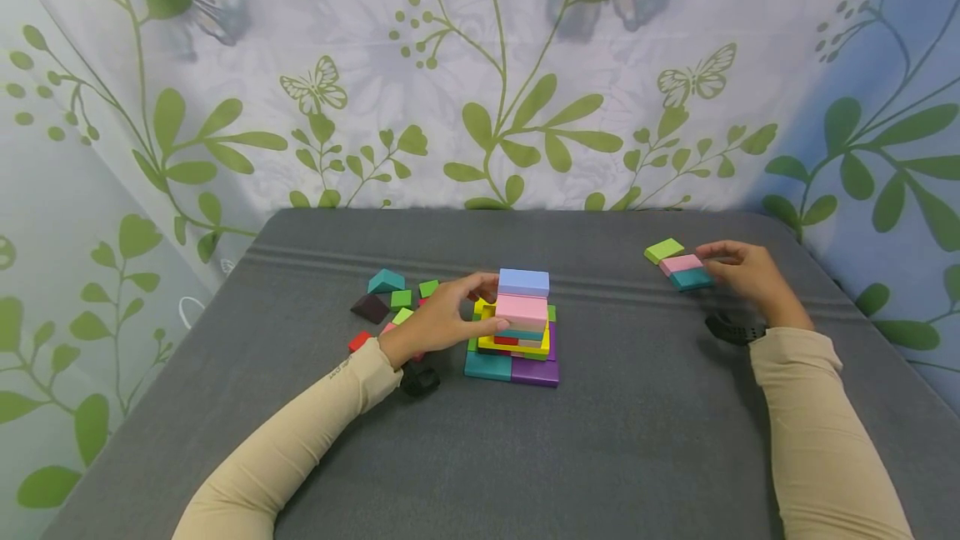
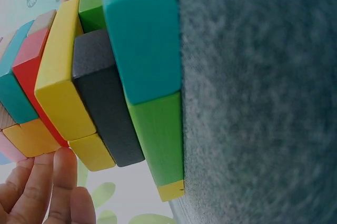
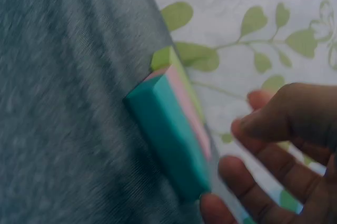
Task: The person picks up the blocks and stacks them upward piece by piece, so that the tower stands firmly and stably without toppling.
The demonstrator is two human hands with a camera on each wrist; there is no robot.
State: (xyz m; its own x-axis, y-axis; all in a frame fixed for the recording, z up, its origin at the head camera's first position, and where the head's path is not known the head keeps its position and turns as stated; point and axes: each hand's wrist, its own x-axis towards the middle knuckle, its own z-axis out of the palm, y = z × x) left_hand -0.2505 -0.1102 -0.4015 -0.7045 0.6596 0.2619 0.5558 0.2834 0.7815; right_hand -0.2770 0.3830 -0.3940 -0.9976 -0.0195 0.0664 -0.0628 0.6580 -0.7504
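A layered tower of coloured wooden blocks stands mid-table, topped by a light blue block (image 1: 523,282) over a pink block (image 1: 522,312). My left hand (image 1: 438,319) is at the tower's left side near the top, thumb in front and fingers behind. In the left wrist view, its nearly straight fingertips rest against an orange block (image 2: 32,137). To the right, my right hand (image 1: 753,273) hovers beside a teal block (image 1: 692,278), fingers loosely bent and holding nothing. Against the teal block lie a pink block (image 1: 681,262) and a lime green block (image 1: 663,251).
Loose blocks lie left of the tower, partly behind my left forearm: a teal triangular block (image 1: 386,281), a dark triangular block (image 1: 371,307), a green block (image 1: 401,300) and a red block (image 1: 360,342). A patterned curtain (image 1: 480,65) hangs behind the grey table (image 1: 600,457).
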